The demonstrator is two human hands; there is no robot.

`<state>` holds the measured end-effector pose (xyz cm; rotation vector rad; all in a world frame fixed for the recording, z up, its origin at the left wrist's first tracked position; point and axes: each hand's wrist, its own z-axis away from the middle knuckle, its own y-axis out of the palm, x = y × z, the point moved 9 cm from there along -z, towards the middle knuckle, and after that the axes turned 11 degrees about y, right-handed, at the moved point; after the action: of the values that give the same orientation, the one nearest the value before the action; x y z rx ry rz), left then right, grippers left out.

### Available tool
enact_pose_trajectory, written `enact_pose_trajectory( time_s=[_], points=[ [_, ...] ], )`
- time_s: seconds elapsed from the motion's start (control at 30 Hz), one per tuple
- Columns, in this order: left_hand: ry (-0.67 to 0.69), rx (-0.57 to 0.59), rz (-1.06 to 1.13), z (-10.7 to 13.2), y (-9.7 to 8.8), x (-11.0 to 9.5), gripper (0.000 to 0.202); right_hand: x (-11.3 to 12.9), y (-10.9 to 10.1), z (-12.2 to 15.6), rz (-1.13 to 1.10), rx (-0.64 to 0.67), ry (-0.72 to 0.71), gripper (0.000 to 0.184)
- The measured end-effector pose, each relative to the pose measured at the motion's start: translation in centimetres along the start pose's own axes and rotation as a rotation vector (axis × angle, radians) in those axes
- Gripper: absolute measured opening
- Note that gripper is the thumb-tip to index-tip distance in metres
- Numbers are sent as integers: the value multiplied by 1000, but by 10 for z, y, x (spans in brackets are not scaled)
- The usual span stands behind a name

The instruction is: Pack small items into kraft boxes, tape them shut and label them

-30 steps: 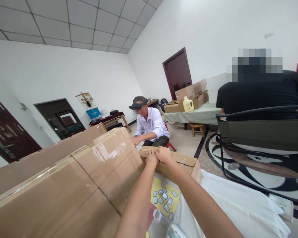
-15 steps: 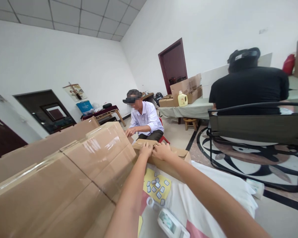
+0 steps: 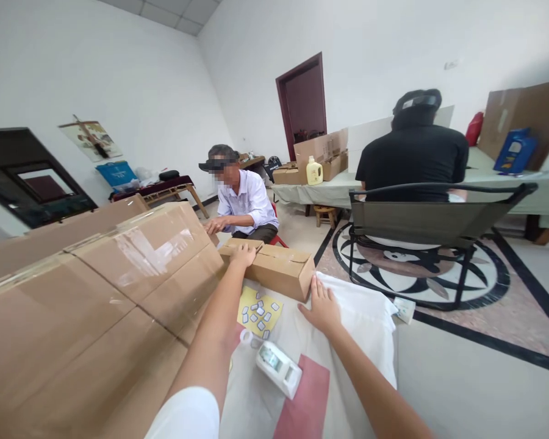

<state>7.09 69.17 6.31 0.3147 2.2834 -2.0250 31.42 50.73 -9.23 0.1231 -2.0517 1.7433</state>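
A long closed cardboard box [image 3: 279,268] lies across the far end of the cloth-covered table. My left hand [image 3: 243,255] rests on its top near the left end, fingers laid over the near edge. At the box's right end is my right hand [image 3: 321,306], fingers stretched out and the tips against or very close to the corner; contact is hard to judge. Nearer to me sits a white device [image 3: 279,367] with a greenish window. A small white ring [image 3: 246,336] lies beside it. Several small white cards with dark borders [image 3: 260,311] are spread on a yellow sheet [image 3: 277,303].
Large taped cardboard boxes [image 3: 119,262] line the left side. A person in a light shirt [image 3: 249,201] sits beyond the box; another in black [image 3: 412,152] sits facing away on a dark chair [image 3: 407,213]. A pink sheet [image 3: 304,396] lies on the white cloth [image 3: 348,366].
My right hand has left the middle of the box top and moved right to its end. My left hand stays on the top. The view has turned right.
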Motion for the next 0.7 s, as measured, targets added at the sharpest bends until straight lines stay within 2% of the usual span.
enact_pose_trajectory(
  time_s=[0.23,0.3,0.37,0.47,0.53,0.6,0.67,0.7],
  points=[
    [-26,-7,-73,12,-11,-24,42,-2,-10,1,-37,-9,3,97],
    [1,-37,-81,28,-16,-35,44,-2,-10,2,-56,4,0,95],
    [61,-79,-79,57,-21,-46,51,-2,-10,3,-74,5,-4,93],
    [212,-130,-68,131,-22,-54,57,-1,-12,4,-89,-9,-21,89],
    [320,-136,-61,196,-12,-43,56,-1,-13,4,-93,-22,-30,88],
    [380,-110,-57,267,5,-15,51,-1,-16,4,-94,-50,-37,85],
    [396,-90,-60,339,22,28,46,0,-20,5,-92,-92,-48,82],
    [419,-123,-55,374,27,48,44,0,-22,6,-91,-111,-56,79]
  ],
)
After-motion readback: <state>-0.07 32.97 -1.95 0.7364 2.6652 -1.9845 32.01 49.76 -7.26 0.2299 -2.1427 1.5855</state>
